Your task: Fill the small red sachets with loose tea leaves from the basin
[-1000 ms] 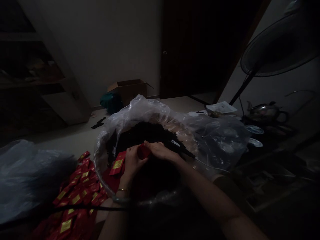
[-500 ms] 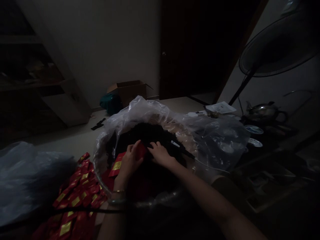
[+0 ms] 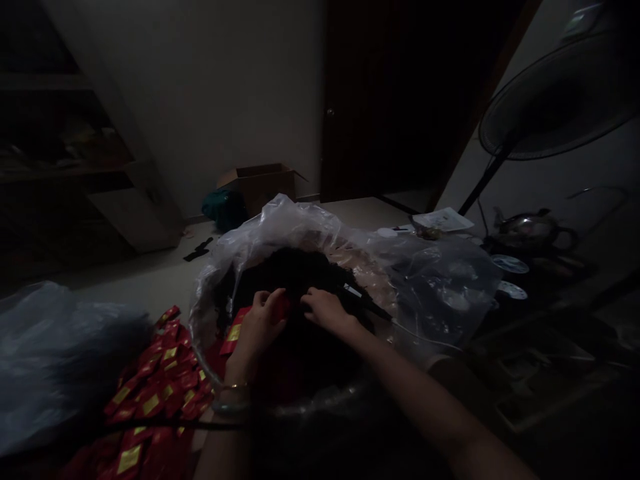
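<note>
A wide round basket lined with clear plastic (image 3: pixel 295 217) stands before me, heaped with dark loose leaves (image 3: pixel 300 263) that look like dried tea. My left hand (image 3: pixel 263 320) is closed on a small red packet (image 3: pixel 281 308) over the left part of the heap. Just right of it, my right hand (image 3: pixel 325 310) has its fingers curled together above the leaves; whatever they hold is hidden. Another red packet with a gold label (image 3: pixel 234 333) lies beside my left wrist. On the heap's right rests a black tool with a white tag (image 3: pixel 367 303) and a pale cord.
Many red packets (image 3: pixel 155 400) are piled left of the basket, next to a clear plastic bag (image 3: pixel 45 360). A standing fan (image 3: pixel 555 100), a kettle (image 3: pixel 530 230) and small dishes (image 3: pixel 510 263) are at right. Behind are a cardboard box (image 3: pixel 267 180) and a dark green bag (image 3: pixel 225 208).
My right hand has drawn slightly away from the red packet, and its spread fingers have curled in. My left hand keeps hold of the packet, which shows less now.
</note>
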A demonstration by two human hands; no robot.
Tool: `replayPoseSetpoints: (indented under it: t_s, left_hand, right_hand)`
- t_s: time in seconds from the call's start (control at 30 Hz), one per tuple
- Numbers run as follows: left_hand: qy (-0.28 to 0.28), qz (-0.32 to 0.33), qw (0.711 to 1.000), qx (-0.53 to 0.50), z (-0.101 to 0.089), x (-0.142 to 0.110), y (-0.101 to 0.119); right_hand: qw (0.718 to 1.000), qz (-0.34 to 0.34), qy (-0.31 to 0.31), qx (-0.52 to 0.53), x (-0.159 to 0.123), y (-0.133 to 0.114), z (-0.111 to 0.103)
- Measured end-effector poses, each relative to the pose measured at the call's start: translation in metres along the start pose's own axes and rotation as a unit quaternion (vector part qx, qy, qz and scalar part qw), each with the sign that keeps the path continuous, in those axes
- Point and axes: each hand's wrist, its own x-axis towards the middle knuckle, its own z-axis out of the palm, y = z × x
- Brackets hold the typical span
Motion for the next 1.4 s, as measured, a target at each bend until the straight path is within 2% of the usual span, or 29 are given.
replayPoseSetpoints:
  t_s: [0.17,0.27,0.37,0.47,0.53,0.57,0.6,0.67,0.77,0.83,0.93,1.07,1.2,1.27,1.4]
  left_hand:
    - [0.006,0.023,0.997,-0.071,-0.004,-0.001,0.002]
    - [0.001,0.045,0.994,-0.097,-0.011,-0.002,0.006]
    - [0.001,0.052,0.994,-0.095,-0.014,-0.003,0.009]
    - [0.026,0.043,0.995,-0.082,-0.008,-0.001,0.008]
    - [0.049,0.034,0.995,-0.076,-0.002,0.001,0.005]
    - [0.059,0.032,0.995,-0.075,0.001,0.002,0.003]
    - [0.067,0.029,0.994,-0.077,0.003,0.003,0.001]
    - [0.079,0.022,0.993,-0.09,0.004,0.004,-0.002]
    - [0.094,0.005,0.988,-0.119,0.003,0.005,-0.004]
    - [0.102,0.0,0.986,-0.132,0.001,0.005,-0.004]
    - [0.116,-0.004,0.983,-0.141,0.001,0.005,-0.004]
    - [0.127,0.005,0.98,-0.153,0.003,0.005,-0.005]
    - [0.117,0.005,0.981,-0.153,0.005,0.005,-0.004]
    - [0.116,0.003,0.982,-0.152,0.005,0.005,-0.004]
    - [0.125,-0.002,0.982,-0.143,0.003,0.005,-0.003]
  right_hand:
    - [0.989,0.028,0.027,0.139,0.002,0.029,-0.009]
    - [0.959,0.036,0.074,0.27,0.006,0.039,-0.012]
    - [0.897,0.059,0.079,0.43,0.009,0.035,-0.021]
    - [0.797,0.04,0.063,0.6,0.012,0.017,-0.029]
    - [0.739,0.029,0.037,0.672,0.016,0.002,-0.03]
    - [0.724,0.029,0.025,0.689,0.018,-0.005,-0.03]
    - [0.721,0.032,0.017,0.692,0.02,-0.011,-0.029]
    - [0.751,0.039,0.02,0.659,0.025,-0.019,-0.026]
    - [0.838,0.017,0.057,0.543,0.029,-0.021,-0.024]
    - [0.884,-0.01,0.077,0.462,0.03,-0.02,-0.024]
    - [0.919,-0.038,0.088,0.381,0.031,-0.018,-0.026]
    - [0.944,-0.059,0.104,0.309,0.028,-0.021,-0.029]
    - [0.952,-0.061,0.098,0.285,0.026,-0.024,-0.028]
    - [0.946,-0.066,0.094,0.304,0.027,-0.025,-0.026]
    - [0.915,-0.1,0.082,0.382,0.03,-0.026,-0.021]
